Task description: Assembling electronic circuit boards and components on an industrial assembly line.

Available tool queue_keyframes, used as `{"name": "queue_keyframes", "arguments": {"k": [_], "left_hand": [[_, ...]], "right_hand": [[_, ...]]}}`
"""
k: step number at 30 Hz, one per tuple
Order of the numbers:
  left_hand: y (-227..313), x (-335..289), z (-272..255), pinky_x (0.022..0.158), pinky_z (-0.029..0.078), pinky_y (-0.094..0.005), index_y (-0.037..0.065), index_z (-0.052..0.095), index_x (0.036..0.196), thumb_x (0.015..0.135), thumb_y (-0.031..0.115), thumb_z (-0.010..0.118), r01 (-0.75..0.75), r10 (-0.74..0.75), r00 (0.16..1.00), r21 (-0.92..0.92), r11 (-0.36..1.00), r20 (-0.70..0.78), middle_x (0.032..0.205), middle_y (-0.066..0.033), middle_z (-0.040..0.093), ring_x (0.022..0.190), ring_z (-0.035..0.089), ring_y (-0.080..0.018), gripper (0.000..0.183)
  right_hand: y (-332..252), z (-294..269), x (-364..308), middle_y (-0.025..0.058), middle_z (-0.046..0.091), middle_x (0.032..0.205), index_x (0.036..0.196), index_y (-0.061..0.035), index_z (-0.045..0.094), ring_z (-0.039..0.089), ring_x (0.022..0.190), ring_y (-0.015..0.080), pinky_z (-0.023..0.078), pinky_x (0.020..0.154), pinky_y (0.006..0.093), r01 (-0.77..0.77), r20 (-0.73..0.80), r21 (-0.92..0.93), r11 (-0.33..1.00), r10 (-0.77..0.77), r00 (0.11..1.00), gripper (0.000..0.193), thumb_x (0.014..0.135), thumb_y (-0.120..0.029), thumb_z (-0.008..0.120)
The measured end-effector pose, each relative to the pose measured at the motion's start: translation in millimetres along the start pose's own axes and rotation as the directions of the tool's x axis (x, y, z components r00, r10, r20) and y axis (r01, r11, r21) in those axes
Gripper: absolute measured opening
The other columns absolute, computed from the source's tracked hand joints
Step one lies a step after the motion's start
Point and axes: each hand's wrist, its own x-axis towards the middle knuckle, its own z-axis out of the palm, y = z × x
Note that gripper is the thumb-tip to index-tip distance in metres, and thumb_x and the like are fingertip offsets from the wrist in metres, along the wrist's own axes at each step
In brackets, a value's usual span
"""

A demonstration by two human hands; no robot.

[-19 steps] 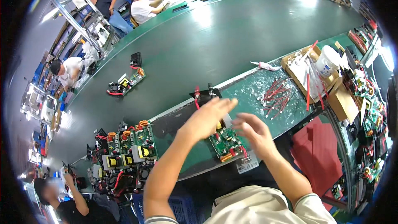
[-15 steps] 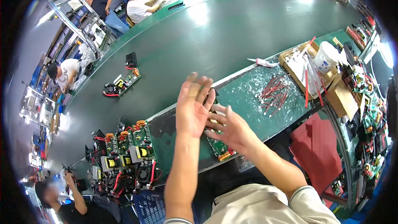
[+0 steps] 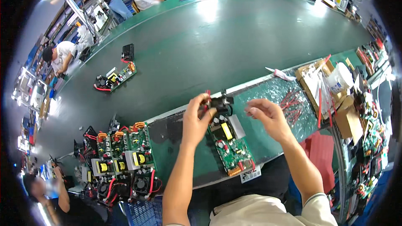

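A green circuit board with a yellow-wrapped transformer, a grey heat sink and a copper coil lies on the bench before me. At its far end is a black part with red and black leads, apparently a small cooling fan. My left hand is closed round that part's left side, thumb against it. To the right of the board, my right hand hovers with fingers curled toward the thumb. Whether anything is pinched in its fingertips cannot be made out.
Several similar boards with fans stand close together at left. Another board lies on the wide green belt. At right are red wires, a glue tube, a cardboard tray and a white bucket. Other people work along the left and far side.
My hands were close together over the board and have moved apart. The left is now closed on the black part; the right has shifted right, its fingers curled.
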Motion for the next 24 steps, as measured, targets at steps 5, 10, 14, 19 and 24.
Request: {"name": "queue_keyframes", "arguments": {"k": [5, 10, 14, 19, 24], "left_hand": [[5, -17, -3, 0.086, 0.053, -0.0448, 0.008, 0.060, 0.113, 0.074, -0.007, 0.075, -0.435, 0.479, 0.878, 0.396, 0.809, -0.015, 0.110, -0.0127, 0.059, 0.105, 0.060, -0.0375, 0.045], [3, -23, -11, 0.088, 0.051, -0.0451, 0.012, 0.061, 0.110, 0.071, 0.000, 0.081, -0.496, 0.560, 0.824, 0.588, 0.638, 0.087, 0.112, -0.0083, 0.063, 0.106, 0.061, -0.0331, 0.046], [3, -17, -5, 0.086, 0.053, -0.0446, 0.010, 0.060, 0.110, 0.071, -0.001, 0.080, -0.518, 0.569, 0.817, 0.551, 0.654, 0.093, 0.112, -0.0087, 0.064, 0.104, 0.063, -0.0337, 0.045], [-1, -15, -1, 0.084, 0.056, -0.0415, 0.006, 0.057, 0.106, 0.071, -0.004, 0.081, -0.561, 0.607, 0.793, 0.451, 0.694, 0.052, 0.112, -0.0115, 0.066, 0.102, 0.065, -0.0347, 0.044], [-1, -17, 1, 0.082, 0.057, -0.0410, 0.005, 0.053, 0.103, 0.071, -0.008, 0.080, -0.600, 0.651, 0.759, 0.417, 0.683, 0.024, 0.110, -0.0149, 0.067, 0.100, 0.067, -0.0364, 0.044]], "right_hand": [[-16, -17, 47, 0.0111, 0.067, 0.120, 0.121, 0.0020, 0.062, 0.065, 0.105, 0.0159, 0.051, 0.089, 0.0300, 0.022, -0.027, -0.048, 0.999, -0.024, 0.999, 0.025, 0.099, -0.010, 0.059], [-52, 14, 112, 0.0127, 0.061, 0.134, 0.131, -0.0066, 0.064, 0.058, 0.116, 0.0209, 0.044, 0.101, 0.0353, 0.356, 0.559, -0.265, 0.896, -0.158, 0.814, 0.034, 0.097, -0.013, 0.060], [-54, 49, 160, 0.0139, 0.063, 0.131, 0.135, -0.0083, 0.061, 0.060, 0.114, 0.0233, 0.046, 0.100, 0.0368, 0.308, 0.756, -0.430, 0.849, 0.152, 0.636, 0.035, 0.101, -0.018, 0.056], [-40, 68, 182, 0.0130, 0.067, 0.124, 0.134, -0.0078, 0.061, 0.061, 0.111, 0.0223, 0.047, 0.097, 0.0356, 0.247, 0.825, -0.457, 0.855, 0.303, 0.478, 0.035, 0.102, -0.022, 0.054], [-4, 64, 208, 0.0069, 0.070, 0.118, 0.126, -0.0057, 0.068, 0.060, 0.107, 0.0141, 0.048, 0.091, 0.0297, 0.060, 0.865, -0.450, 0.891, 0.418, 0.278, 0.032, 0.101, -0.022, 0.055]]}}
